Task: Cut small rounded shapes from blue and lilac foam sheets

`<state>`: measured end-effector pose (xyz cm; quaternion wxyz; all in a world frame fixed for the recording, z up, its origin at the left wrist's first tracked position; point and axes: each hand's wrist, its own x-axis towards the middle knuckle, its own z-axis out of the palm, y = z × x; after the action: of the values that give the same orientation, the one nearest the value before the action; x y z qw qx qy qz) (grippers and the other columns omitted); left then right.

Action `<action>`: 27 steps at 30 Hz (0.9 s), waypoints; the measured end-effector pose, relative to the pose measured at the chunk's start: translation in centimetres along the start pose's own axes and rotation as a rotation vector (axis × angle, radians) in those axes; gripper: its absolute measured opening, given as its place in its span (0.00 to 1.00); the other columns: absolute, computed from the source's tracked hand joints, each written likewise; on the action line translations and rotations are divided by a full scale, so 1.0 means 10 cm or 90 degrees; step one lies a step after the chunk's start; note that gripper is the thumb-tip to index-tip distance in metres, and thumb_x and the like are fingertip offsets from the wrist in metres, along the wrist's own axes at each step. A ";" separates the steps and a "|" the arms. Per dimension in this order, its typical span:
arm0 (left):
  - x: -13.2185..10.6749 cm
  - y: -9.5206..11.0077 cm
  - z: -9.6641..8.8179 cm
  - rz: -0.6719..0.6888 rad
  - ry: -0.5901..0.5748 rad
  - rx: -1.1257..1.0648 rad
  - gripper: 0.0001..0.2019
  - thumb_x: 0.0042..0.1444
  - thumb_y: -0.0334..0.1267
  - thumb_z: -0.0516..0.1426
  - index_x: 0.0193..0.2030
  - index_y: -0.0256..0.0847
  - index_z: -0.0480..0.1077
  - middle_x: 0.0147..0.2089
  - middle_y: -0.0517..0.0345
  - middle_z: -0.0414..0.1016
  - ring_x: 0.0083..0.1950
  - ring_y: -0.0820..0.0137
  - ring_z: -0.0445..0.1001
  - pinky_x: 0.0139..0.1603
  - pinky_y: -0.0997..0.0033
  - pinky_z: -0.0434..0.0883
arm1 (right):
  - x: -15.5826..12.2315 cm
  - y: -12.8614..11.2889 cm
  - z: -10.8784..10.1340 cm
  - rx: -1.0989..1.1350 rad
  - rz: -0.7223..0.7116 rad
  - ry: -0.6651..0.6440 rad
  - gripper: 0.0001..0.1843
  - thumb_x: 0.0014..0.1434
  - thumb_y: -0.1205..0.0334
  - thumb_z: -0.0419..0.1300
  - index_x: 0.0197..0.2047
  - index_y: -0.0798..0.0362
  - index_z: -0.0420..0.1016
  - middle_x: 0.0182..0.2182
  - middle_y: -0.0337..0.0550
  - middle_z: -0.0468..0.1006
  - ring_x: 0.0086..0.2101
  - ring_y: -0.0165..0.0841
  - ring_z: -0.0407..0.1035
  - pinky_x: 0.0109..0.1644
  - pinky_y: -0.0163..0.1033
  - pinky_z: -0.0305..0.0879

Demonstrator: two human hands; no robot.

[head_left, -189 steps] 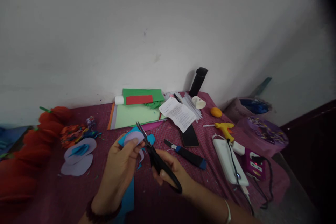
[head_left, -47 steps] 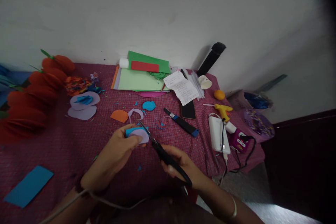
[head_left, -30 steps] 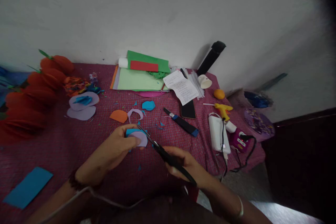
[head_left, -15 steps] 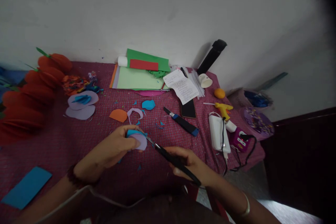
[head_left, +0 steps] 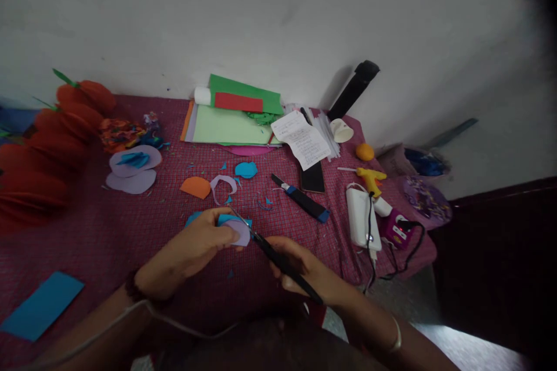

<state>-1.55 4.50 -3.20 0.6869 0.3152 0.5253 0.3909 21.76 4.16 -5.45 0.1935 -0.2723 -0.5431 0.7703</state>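
Observation:
My left hand [head_left: 206, 240] pinches a rounded lilac paper piece [head_left: 240, 232] laid against blue paper [head_left: 228, 219]. Black-handled scissors [head_left: 287, 268] are gripped in my right hand [head_left: 296, 264], their metal blades meeting the edge of the blue paper. Beyond my hands lie an orange paper half-round [head_left: 196, 186], a lilac paper ring scrap [head_left: 214, 184] and blue rounded cut-outs [head_left: 246, 170]. Small blue snippets are scattered around them.
Red paper pumpkins [head_left: 65, 127] line the left side, near lilac paper shapes [head_left: 133, 181]. A blue paper sheet [head_left: 43, 306] lies front left. A box cutter [head_left: 304, 202], phone [head_left: 312, 178], yellow glue gun [head_left: 369, 178], white power bank [head_left: 361, 220] and cords occupy the right.
My left hand has moved slightly right with the papers, and the scissors have shifted a little left and up. More blue paper now shows behind my left hand.

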 end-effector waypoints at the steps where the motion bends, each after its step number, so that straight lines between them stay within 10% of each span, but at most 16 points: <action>1: 0.00 0.00 0.01 -0.002 0.003 -0.008 0.05 0.36 0.30 0.60 0.24 0.38 0.71 0.22 0.64 0.71 0.25 0.75 0.67 0.29 0.74 0.63 | 0.00 0.01 0.01 -0.001 -0.009 0.004 0.35 0.54 0.45 0.67 0.61 0.49 0.63 0.35 0.37 0.66 0.33 0.27 0.59 0.35 0.34 0.57; 18: 0.02 -0.01 0.03 0.004 -0.014 -0.009 0.04 0.37 0.30 0.60 0.25 0.39 0.71 0.23 0.64 0.70 0.25 0.75 0.66 0.29 0.73 0.63 | -0.02 0.16 0.02 0.041 -0.026 0.053 0.35 0.53 0.43 0.66 0.59 0.49 0.65 0.30 0.36 0.65 0.28 0.26 0.56 0.33 0.34 0.56; 27: -0.02 0.07 0.03 -0.019 0.011 0.090 0.08 0.34 0.33 0.58 0.26 0.40 0.70 0.24 0.62 0.72 0.27 0.71 0.68 0.30 0.71 0.65 | -0.08 0.11 -0.09 -0.073 0.007 0.056 0.32 0.55 0.48 0.66 0.60 0.48 0.68 0.45 0.44 0.72 0.42 0.33 0.65 0.47 0.41 0.64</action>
<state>-1.47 4.69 -2.41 0.6643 0.3517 0.5618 0.3455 22.93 3.96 -6.55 0.1969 -0.3197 -0.5757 0.7264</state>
